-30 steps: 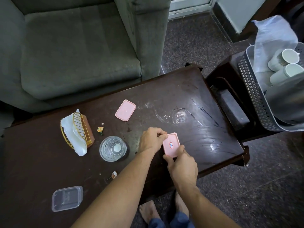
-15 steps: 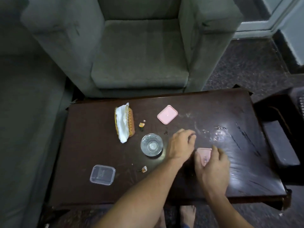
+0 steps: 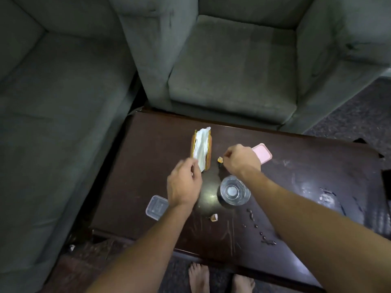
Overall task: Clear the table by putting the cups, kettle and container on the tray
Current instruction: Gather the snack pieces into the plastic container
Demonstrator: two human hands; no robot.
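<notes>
**Two hands out, two containers on opposite sides**

I see my left hand (image 3: 183, 185) hovering over the left middle of the table (image 3: 317, 178), fingers curled loosely at the near end of the napkin holder (image 3: 201, 149); motion blur keeps me from telling whether it grips anything. The clear container (image 3: 156, 207) lies just near and left of that wrist, partly hidden under it, its long side running roughly left to right.

My right hand (image 3: 241, 160) is clenched, thumb and forefinger pinched by a small orange scrap (image 3: 220, 159); whether it holds something I cannot tell. The pink lid (image 3: 263, 154) sits immediately right of it, partly covered. The glass (image 3: 234, 190) stands upright under my right forearm, nearer me.

The tray is out of view. I judge the clear container belongs to the left hand, drawing back toward me.
</notes>
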